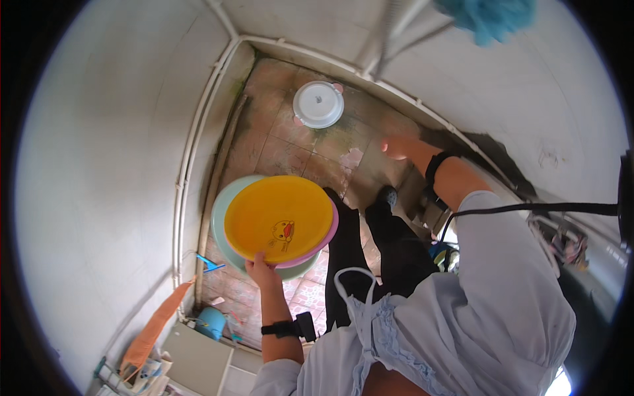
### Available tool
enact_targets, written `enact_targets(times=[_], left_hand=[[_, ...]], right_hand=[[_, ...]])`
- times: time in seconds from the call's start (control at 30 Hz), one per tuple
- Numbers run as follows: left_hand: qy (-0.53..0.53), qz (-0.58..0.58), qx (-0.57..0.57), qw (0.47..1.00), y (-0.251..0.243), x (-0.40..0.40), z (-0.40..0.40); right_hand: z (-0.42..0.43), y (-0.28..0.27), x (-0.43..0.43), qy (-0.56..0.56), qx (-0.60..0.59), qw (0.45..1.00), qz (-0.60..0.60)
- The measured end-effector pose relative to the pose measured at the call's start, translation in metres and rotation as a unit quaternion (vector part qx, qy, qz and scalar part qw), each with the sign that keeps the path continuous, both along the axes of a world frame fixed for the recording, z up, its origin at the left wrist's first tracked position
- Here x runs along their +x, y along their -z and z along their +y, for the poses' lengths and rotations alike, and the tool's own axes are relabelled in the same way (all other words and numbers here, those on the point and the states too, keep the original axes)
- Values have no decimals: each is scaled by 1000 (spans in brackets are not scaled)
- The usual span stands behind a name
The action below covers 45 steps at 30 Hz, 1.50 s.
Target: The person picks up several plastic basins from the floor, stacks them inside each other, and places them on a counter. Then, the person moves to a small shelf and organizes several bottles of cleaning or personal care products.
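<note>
My left hand (pixel 262 271) grips the near rim of a stack of round plastic basins. On top is a yellow basin (pixel 267 208) with a printed duck face. Beneath it shows the edge of a pink basin (pixel 331 235), and lowest is a wider pale green basin (pixel 220 213). My right hand (pixel 396 147) reaches over the floor, apart from the stack. It is blurred and its fingers are partly hidden; I see nothing in it. Beyond it, a white basin with pink handles (pixel 318 104) lies bottom up on the tiles.
White pipes (pixel 198 119) run along the walls above the tiled floor (pixel 282 153). A blue squeegee (pixel 210 264) and a light blue bucket (pixel 211 322) are at lower left, near an orange cloth (pixel 156 329). A teal mesh bath puff (pixel 490 17) hangs at upper right.
</note>
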<state>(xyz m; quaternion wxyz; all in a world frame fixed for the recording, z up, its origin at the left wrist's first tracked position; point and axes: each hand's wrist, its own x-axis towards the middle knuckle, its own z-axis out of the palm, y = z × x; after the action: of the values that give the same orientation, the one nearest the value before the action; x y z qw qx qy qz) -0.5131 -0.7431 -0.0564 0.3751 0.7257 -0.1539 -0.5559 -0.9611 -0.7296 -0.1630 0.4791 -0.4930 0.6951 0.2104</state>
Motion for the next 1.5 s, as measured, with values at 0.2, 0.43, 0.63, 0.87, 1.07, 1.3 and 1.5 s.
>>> enact_targets(times=[0.2,0.43,0.63,0.87,1.07,1.3,1.5], left_hand=[[-63,-34,18,997,40,55,9],[-168,-83,33,982,87,58,15],[-201,-130,113,964,128,13,7],[-263,-195,150,933,159,20,36],[-273,-109,160,942,154,30,51],[-292,-188,176,921,154,9,37],[-294,-177,156,926,157,18,60]], right_hand=[[-69,102,75,-8,-55,998,-41],[-119,249,100,37,21,998,48],[-128,383,73,-71,-5,993,96],[-124,445,72,-132,-69,985,92],[-124,428,77,-191,-100,970,112],[-137,400,82,-327,-244,912,-44],[-225,433,123,-512,-472,718,0]])
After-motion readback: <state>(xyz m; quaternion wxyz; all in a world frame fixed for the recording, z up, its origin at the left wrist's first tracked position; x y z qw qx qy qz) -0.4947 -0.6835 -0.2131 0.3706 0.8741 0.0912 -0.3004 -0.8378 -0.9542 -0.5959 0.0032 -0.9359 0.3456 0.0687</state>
